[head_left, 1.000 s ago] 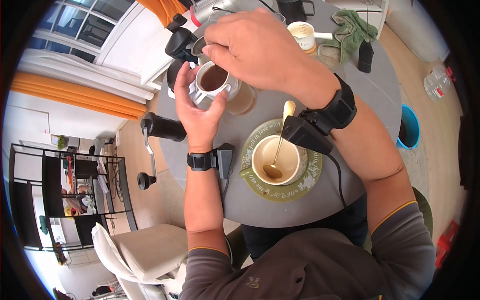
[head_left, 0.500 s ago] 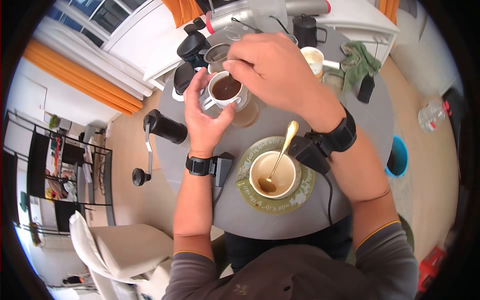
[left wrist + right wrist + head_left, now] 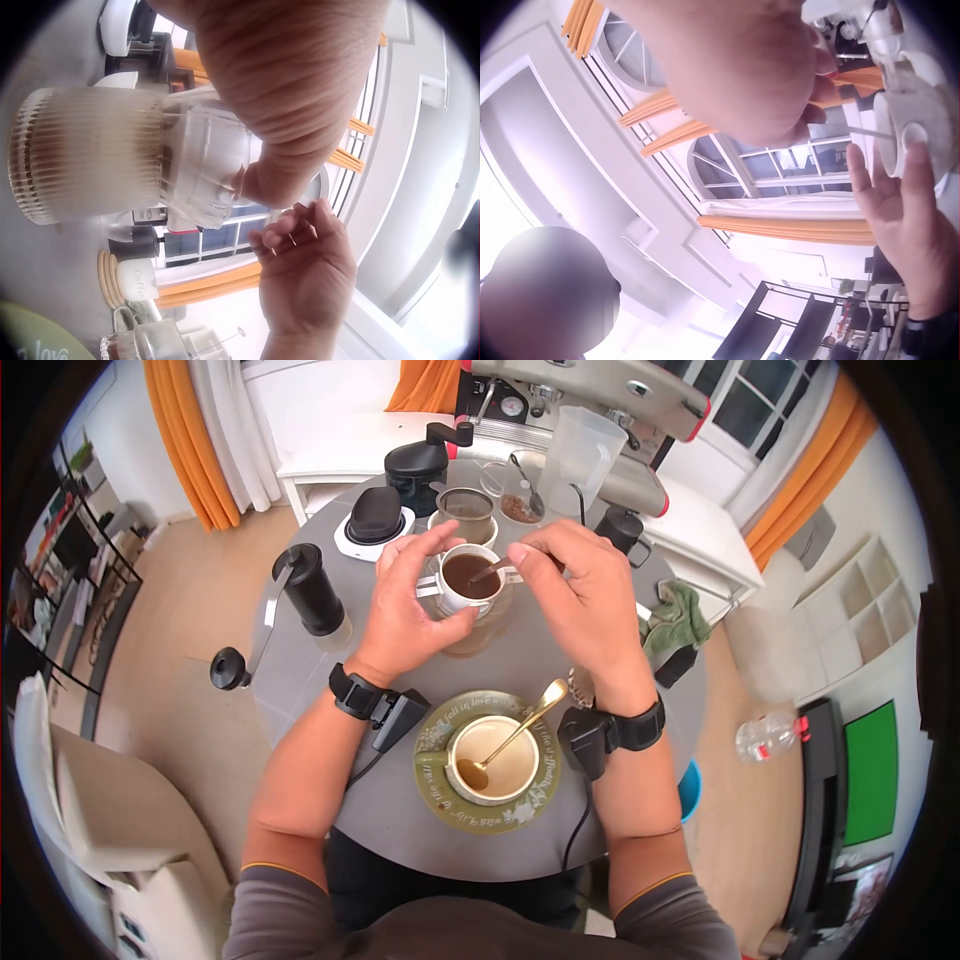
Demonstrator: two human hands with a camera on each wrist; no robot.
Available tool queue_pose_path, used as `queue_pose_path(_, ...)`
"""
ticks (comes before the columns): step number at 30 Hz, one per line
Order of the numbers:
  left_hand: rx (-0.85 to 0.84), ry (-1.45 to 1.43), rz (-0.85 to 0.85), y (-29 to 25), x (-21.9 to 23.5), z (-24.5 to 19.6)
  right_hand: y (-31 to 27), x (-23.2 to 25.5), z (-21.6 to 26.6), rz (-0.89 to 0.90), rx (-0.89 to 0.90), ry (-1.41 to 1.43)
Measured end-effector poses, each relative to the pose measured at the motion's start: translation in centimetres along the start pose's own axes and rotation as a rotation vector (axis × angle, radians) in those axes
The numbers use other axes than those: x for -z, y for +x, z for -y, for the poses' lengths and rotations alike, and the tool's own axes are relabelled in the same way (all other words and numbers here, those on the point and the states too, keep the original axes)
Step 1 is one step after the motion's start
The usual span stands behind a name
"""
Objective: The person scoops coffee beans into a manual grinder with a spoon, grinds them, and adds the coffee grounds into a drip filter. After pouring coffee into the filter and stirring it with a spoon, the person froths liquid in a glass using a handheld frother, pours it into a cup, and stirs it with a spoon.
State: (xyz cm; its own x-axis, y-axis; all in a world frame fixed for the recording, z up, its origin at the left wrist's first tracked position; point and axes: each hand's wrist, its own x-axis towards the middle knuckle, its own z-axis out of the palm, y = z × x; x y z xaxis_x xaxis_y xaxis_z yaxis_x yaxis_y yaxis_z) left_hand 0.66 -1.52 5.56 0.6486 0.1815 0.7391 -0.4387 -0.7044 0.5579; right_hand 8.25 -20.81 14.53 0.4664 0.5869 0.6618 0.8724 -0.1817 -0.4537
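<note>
My left hand (image 3: pixel 405 610) holds a white dripper (image 3: pixel 455 601) with dark brown liquid (image 3: pixel 465 570) in it, thumb and fingers on opposite sides. Beneath the dripper a ribbed glass (image 3: pixel 90 154) stands on the table, cloudy beige inside. Between thumb and fingertips my right hand (image 3: pixel 585 595) pinches a thin stirrer (image 3: pixel 490 571), whose lower end dips into the liquid. Closer to my body a cream mug (image 3: pixel 515 745) sits on a green plate (image 3: pixel 433 795) with lettering. A gold spoon (image 3: pixel 525 730) leans in that mug, its bowl in a little brown residue.
On the left stands a black hand grinder (image 3: pixel 315 595) with a crank. A white scale (image 3: pixel 350 545), a black grinder (image 3: pixel 415 472), a metal strainer (image 3: pixel 467 507) and a clear pitcher (image 3: pixel 585 450) stand behind the dripper. Right: a green cloth (image 3: pixel 675 620) and black jug (image 3: pixel 622 530).
The head view has swung, bringing the coffee machine behind the table into sight. My right hand has shifted off the dripper's far rim to its right side, and the stirrer now shows in the liquid.
</note>
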Motion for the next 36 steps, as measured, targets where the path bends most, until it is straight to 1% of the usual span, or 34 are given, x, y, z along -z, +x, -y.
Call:
queue_pose_path(2, 0.01, -0.017, 0.014, -0.1, 0.0, 0.1, 0.0, -0.3, -0.2, -0.085, 0.029, 0.007)
queue_pose_path(3, 0.016, -0.028, -0.011, -0.1, 0.0, 0.1, 0.1, -0.3, -0.1, -0.065, 0.043, -0.006)
queue_pose_path(5, 0.024, -0.027, 0.005, 0.0, 0.0, -0.2, 0.2, -0.2, 0.0, -0.102, 0.034, -0.057)
queue_pose_path(9, 0.021, -0.041, -0.018, 0.0, 0.1, -0.1, 0.0, -0.7, -0.5, -0.091, 0.064, -0.135)
queue_pose_path(11, 0.013, -0.061, -0.01, -0.1, 0.2, -0.1, 0.0, -0.7, -0.5, -0.039, 0.008, -0.123)
queue_pose_path(12, 0.017, -0.064, -0.025, -0.1, 0.2, -0.1, -0.1, -0.7, -0.3, -0.027, 0.018, -0.128)
queue_pose_path(14, -0.001, -0.05, -0.019, -0.1, 0.2, 0.1, -0.2, -0.7, 0.1, -0.025, -0.043, -0.109)
queue_pose_path(18, 0.002, -0.064, -0.026, -0.1, 0.3, 0.0, -0.2, -0.8, 0.1, -0.018, -0.016, -0.102)
queue_pose_path(21, 0.012, -0.055, -0.004, -0.1, 0.3, -0.1, -0.3, -0.9, 0.1, -0.052, -0.011, -0.098)
queue_pose_path(23, -0.002, -0.044, -0.017, 0.0, 0.5, -0.1, -0.1, -0.8, 0.2, -0.063, 0.067, -0.137)
queue_pose_path(24, -0.003, -0.048, -0.02, 0.1, 0.4, 0.0, 0.0, -0.9, 0.3, -0.068, 0.077, -0.136)
queue_pose_path(25, -0.004, -0.031, 0.022, 0.1, 0.4, 0.0, 0.0, -0.9, 0.3, -0.093, 0.048, -0.113)
queue_pose_path(28, 0.008, -0.041, 0.014, 0.1, 0.1, 0.3, -0.1, -1.0, -0.1, -0.059, 0.071, -0.12)
queue_pose_path(29, -0.002, -0.028, 0.055, 0.1, 0.1, 0.3, -0.1, -1.0, -0.1, -0.091, 0.044, -0.104)
queue_pose_path(31, -0.01, -0.029, 0.036, 0.2, 0.1, 0.2, -0.2, -0.9, -0.3, -0.041, 0.058, -0.084)
queue_pose_path(32, -0.022, -0.019, 0.079, 0.1, 0.1, 0.1, -0.3, -0.8, -0.4, -0.075, 0.031, -0.07)
queue_pose_path(34, 0.025, -0.024, 0.059, 0.1, 0.0, 0.1, -0.3, -0.6, -0.7, -0.021, 0.036, -0.056)
queue_pose_path(35, 0.011, -0.013, 0.095, 0.2, 0.0, 0.0, -0.3, -0.7, -0.9, -0.053, 0.015, -0.044)
queue_pose_path(36, 0.022, 0.007, 0.093, 0.1, 0.1, -0.1, -0.3, -0.8, -0.9, -0.067, 0.022, -0.041)
